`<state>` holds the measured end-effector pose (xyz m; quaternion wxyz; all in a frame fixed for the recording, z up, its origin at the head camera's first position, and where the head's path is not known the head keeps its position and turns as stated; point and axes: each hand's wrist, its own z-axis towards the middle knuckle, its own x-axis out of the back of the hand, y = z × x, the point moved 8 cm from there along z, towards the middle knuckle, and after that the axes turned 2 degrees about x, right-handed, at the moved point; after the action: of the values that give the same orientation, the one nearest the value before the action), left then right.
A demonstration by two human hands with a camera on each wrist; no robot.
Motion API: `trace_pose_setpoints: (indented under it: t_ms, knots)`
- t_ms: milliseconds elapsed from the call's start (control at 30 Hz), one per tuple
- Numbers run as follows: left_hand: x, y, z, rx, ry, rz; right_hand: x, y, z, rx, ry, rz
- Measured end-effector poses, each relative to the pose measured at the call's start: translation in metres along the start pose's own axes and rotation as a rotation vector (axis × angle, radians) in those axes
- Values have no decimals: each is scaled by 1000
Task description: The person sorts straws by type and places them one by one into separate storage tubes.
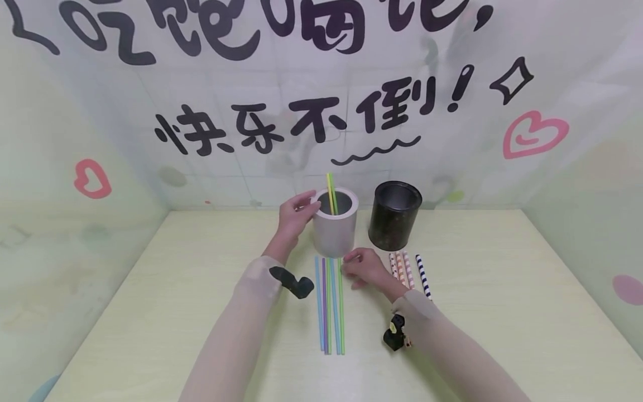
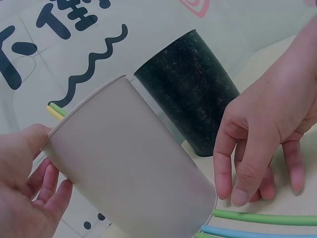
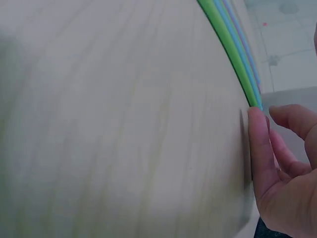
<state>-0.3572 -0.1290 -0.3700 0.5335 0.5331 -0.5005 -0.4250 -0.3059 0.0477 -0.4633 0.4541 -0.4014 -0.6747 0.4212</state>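
A white cup [image 1: 334, 231] stands at the back of the table with a yellow straw [image 1: 329, 190] and a green straw [image 1: 334, 196] upright in it. At its left rim, my left hand [image 1: 295, 215] holds the cup. Plain coloured straws lie side by side in front of it, among them a purple straw [image 1: 324, 301], a blue straw [image 1: 318, 301] and a green straw [image 1: 341, 312]. My right hand [image 1: 366, 267] is at the far end of the rightmost green straw. In the right wrist view, a fingertip [image 3: 255, 111] meets the straw ends, with the fingers apart.
A black cup [image 1: 394, 220] stands right of the white one. Patterned straws [image 1: 400, 265] lie in front of it, partly behind the right forearm, with a dark blue striped straw [image 1: 423, 273] beside them. A printed backdrop [image 1: 241, 178] rises behind the table [image 1: 166, 312].
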Motion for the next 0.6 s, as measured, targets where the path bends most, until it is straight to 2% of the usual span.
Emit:
trace_pose_setpoints:
  t_ms: [600]
  knots:
    - [0,0,-1,-14,-3,-9,-4,2,-1,-21,132,-142]
